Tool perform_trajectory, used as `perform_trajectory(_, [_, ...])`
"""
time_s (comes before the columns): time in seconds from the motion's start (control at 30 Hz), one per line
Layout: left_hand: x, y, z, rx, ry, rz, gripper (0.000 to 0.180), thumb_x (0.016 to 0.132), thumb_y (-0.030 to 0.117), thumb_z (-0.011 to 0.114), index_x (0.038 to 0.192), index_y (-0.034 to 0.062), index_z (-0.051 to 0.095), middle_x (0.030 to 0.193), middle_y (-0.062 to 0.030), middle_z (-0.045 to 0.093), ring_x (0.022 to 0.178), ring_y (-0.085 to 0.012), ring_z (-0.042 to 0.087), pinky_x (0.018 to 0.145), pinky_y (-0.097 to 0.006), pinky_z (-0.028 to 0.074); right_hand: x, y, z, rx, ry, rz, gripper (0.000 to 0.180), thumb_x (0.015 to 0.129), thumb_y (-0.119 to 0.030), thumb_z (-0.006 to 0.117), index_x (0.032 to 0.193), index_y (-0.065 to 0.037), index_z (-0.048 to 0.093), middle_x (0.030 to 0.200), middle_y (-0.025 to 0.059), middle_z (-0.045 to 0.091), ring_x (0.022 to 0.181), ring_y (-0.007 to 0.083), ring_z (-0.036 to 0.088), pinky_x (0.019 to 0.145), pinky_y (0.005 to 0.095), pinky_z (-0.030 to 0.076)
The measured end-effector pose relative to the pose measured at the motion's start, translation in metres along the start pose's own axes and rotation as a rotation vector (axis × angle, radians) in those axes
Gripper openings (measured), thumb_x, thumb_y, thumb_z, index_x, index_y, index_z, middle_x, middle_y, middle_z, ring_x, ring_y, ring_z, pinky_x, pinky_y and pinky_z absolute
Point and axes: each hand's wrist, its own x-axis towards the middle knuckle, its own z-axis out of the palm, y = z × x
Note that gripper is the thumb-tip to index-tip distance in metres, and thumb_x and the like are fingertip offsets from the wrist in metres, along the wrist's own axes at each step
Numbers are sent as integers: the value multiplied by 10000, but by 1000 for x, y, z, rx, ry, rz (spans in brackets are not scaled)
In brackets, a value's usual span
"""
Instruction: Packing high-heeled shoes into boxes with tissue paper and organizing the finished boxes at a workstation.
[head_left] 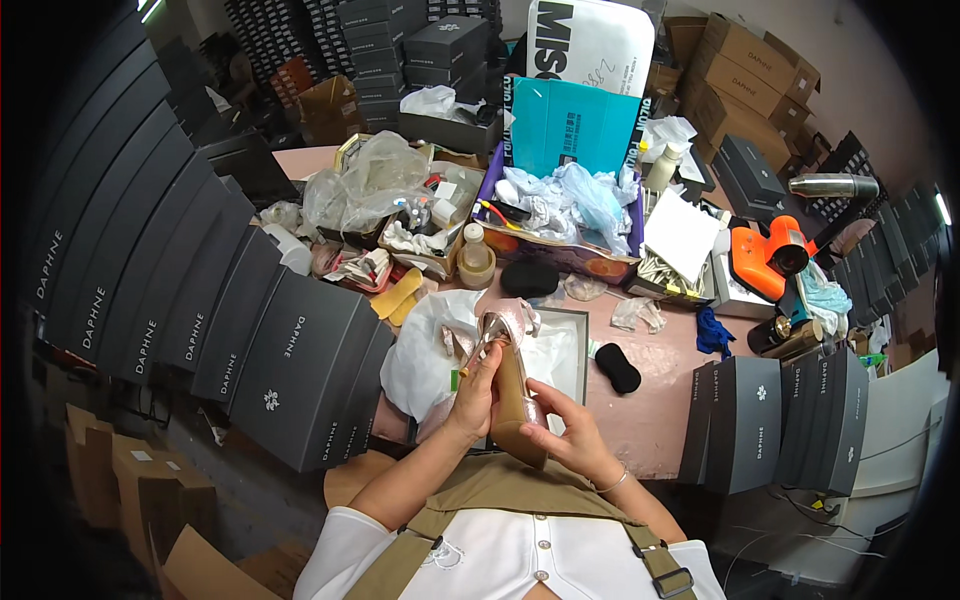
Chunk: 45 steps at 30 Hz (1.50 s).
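Observation:
A pink glittery high-heeled shoe [510, 385] is turned with its tan sole toward me, over the table in front of my body. My left hand [476, 395] is closed around its left side, by the arch and heel. A thin yellow-orange tip shows beside that hand's fingers; I cannot make out what it belongs to. At the toe end, my right hand [570, 430] grips the sole's edge between thumb and fingers. Behind the shoe lies white tissue paper [415, 350] in an open shoebox [585, 345], with a pinkish shoe part [458, 340] partly hidden there.
Stacked dark shoeboxes stand at the left [290, 375] and right [750, 420]. A purple box [570, 252] of crumpled tissue is at the back. Nearby are a bottle [475, 255], black oval pads [617, 368], an orange device [765, 258] and a blue cloth [713, 332].

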Motion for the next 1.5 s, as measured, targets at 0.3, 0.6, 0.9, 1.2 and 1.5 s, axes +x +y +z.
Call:
perform_trajectory(0.3, [-1,0,1,-1,28,-24,188,950,260,518,1050,108,566,932,15,588,817,-70,565,732,-239,479,-1,11,-3,159,-12,107,538,818,-120,690,1303,-19,481,1091,107,569,953,179,559,871,289,452])
perform_trajectory(0.6, [17,39,6,1087,-187,213,265,916,205,557,985,-47,597,812,-90,652,712,-116,585,646,-289,479,20,4,-42,66,183,32,855,757,-77,738,1445,-72,230,1486,141,231,1324,276,339,1010,397,383])
perform_trajectory(0.9, [10,32,21,604,-518,-474,245,944,236,545,995,1,591,865,-20,618,752,-70,579,665,-226,484,31,31,-61,67,-31,92,679,802,-149,676,1403,-93,364,1308,109,447,1099,162,507,886,322,477])
perform_trajectory(1.2, [13,17,-1,246,-395,-660,254,934,219,536,1011,-16,592,892,-72,646,746,-124,631,678,-253,517,17,49,-44,78,48,225,656,837,-341,662,1382,-88,400,1312,137,466,1145,216,497,866,331,460])
perform_trajectory(1.5, [21,-5,-25,-78,-268,-795,294,938,224,507,1077,-27,574,916,-95,646,754,-153,639,672,-269,525,18,64,-46,-39,27,283,647,838,-437,636,1336,-67,452,1243,177,508,1096,260,517,875,351,445])
